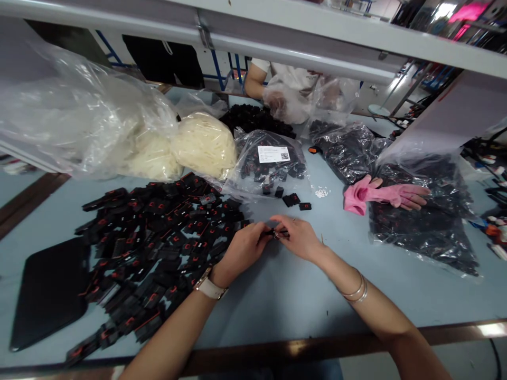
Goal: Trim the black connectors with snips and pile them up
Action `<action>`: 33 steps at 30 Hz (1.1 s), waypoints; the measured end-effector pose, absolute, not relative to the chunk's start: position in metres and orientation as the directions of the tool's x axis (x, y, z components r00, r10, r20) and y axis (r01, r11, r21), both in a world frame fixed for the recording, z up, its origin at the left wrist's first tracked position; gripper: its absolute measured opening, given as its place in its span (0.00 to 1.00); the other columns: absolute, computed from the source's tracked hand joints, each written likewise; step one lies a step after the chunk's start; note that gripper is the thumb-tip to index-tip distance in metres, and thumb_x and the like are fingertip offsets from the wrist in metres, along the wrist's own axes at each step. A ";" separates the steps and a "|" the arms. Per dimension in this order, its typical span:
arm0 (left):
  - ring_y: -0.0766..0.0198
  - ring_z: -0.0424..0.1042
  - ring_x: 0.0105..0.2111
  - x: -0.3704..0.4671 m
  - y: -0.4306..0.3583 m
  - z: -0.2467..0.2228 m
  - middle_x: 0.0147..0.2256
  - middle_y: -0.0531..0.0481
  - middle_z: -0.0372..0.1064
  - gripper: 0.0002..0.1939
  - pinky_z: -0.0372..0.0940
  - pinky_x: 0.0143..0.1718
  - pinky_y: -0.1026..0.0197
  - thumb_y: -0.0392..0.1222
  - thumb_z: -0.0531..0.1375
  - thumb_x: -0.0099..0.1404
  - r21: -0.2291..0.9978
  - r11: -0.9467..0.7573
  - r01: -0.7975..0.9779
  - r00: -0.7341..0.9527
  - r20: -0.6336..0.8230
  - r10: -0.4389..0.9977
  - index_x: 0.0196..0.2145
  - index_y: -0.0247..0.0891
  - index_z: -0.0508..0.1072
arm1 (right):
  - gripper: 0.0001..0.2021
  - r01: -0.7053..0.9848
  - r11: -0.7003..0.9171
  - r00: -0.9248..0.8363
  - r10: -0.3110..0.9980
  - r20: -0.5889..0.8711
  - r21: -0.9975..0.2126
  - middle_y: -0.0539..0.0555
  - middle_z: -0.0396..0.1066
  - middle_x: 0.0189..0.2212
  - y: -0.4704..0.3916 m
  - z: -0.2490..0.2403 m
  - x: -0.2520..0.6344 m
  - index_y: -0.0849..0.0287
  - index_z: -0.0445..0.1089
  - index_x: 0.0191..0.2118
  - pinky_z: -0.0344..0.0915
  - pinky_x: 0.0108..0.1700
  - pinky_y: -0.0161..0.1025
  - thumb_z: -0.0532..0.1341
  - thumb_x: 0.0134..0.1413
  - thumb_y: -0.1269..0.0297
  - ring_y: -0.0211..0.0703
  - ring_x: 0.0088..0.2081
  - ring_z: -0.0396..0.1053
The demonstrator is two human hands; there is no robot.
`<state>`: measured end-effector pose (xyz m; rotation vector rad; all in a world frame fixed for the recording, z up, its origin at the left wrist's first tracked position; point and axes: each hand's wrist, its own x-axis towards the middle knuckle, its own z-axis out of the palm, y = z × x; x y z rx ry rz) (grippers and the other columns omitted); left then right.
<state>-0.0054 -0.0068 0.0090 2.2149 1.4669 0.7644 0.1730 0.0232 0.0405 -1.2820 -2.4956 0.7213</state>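
Observation:
Both of my hands meet over the middle of the table, pinching a small black plastic part (274,233) between them. My left hand (246,245) grips its left end with thumb and fingers. From the other side my right hand (298,235) holds it, fingers curled; its fine details are hidden. A wide heap of black plastic parts (170,237) with red-orange marks spreads to the left of my hands. Just beyond them lie a few loose black pieces (292,200) and a small pile of tiny white bits (322,192).
A labelled clear bag of black parts (273,163) stands behind, beside bags of cream-coloured pieces (204,145). Pink gloves (384,195) rest on bagged black parts (423,232) at right. A black tray (51,290) lies left. Across the table, a person's arm (255,82) shows beneath a shelf (293,39).

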 end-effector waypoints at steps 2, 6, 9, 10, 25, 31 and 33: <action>0.63 0.71 0.30 -0.005 -0.007 0.009 0.30 0.50 0.71 0.04 0.63 0.30 0.64 0.30 0.56 0.61 0.573 -0.382 0.725 0.307 0.228 0.924 0.32 0.38 0.66 | 0.23 0.690 0.567 -0.636 0.772 -0.003 -0.450 0.51 0.77 0.38 0.022 0.039 0.174 0.54 0.61 0.56 0.64 0.40 0.37 0.57 0.54 0.74 0.43 0.40 0.73; 0.63 0.70 0.30 -0.005 -0.007 0.008 0.30 0.51 0.70 0.05 0.62 0.31 0.63 0.29 0.56 0.61 0.573 -0.371 0.731 0.300 0.219 0.929 0.32 0.38 0.65 | 0.22 0.671 0.676 -0.704 0.710 0.025 -0.306 0.54 0.77 0.37 0.018 0.035 0.175 0.57 0.60 0.58 0.63 0.36 0.37 0.55 0.57 0.71 0.43 0.37 0.73; 0.63 0.70 0.30 -0.005 -0.007 0.006 0.29 0.51 0.69 0.05 0.62 0.31 0.63 0.30 0.56 0.61 0.581 -0.365 0.727 0.295 0.216 0.931 0.31 0.38 0.65 | 0.22 0.663 0.696 -0.716 0.697 0.039 -0.275 0.55 0.77 0.37 0.018 0.032 0.177 0.58 0.60 0.59 0.63 0.36 0.37 0.55 0.58 0.71 0.43 0.36 0.73; 0.62 0.70 0.29 -0.005 -0.007 0.006 0.28 0.51 0.69 0.05 0.62 0.30 0.63 0.30 0.56 0.61 0.583 -0.364 0.727 0.295 0.213 0.931 0.31 0.38 0.65 | 0.23 0.664 0.690 -0.711 0.702 0.041 -0.287 0.54 0.77 0.37 0.019 0.031 0.178 0.58 0.60 0.59 0.64 0.36 0.37 0.55 0.57 0.71 0.43 0.36 0.74; 0.63 0.68 0.28 -0.005 -0.007 0.007 0.27 0.51 0.67 0.05 0.60 0.29 0.63 0.32 0.55 0.62 0.559 -0.360 0.747 0.301 0.200 0.933 0.29 0.38 0.63 | 0.26 0.648 0.671 -0.693 0.716 0.086 -0.361 0.52 0.78 0.34 0.021 0.025 0.182 0.57 0.61 0.59 0.64 0.35 0.36 0.56 0.52 0.73 0.41 0.33 0.73; 0.63 0.69 0.29 -0.005 -0.007 0.008 0.28 0.50 0.69 0.04 0.61 0.30 0.63 0.32 0.55 0.63 0.565 -0.372 0.737 0.306 0.211 0.928 0.30 0.38 0.64 | 0.24 0.645 0.617 -0.654 0.751 0.093 -0.451 0.51 0.78 0.36 0.022 0.030 0.179 0.55 0.62 0.57 0.65 0.37 0.36 0.56 0.54 0.72 0.40 0.35 0.74; 0.63 0.69 0.29 -0.005 -0.007 0.008 0.28 0.50 0.69 0.04 0.61 0.30 0.63 0.33 0.55 0.63 0.571 -0.368 0.734 0.298 0.217 0.930 0.31 0.38 0.65 | 0.24 0.629 0.581 -0.625 0.773 0.109 -0.516 0.50 0.78 0.38 0.023 0.031 0.180 0.54 0.62 0.57 0.66 0.40 0.36 0.57 0.53 0.71 0.39 0.37 0.74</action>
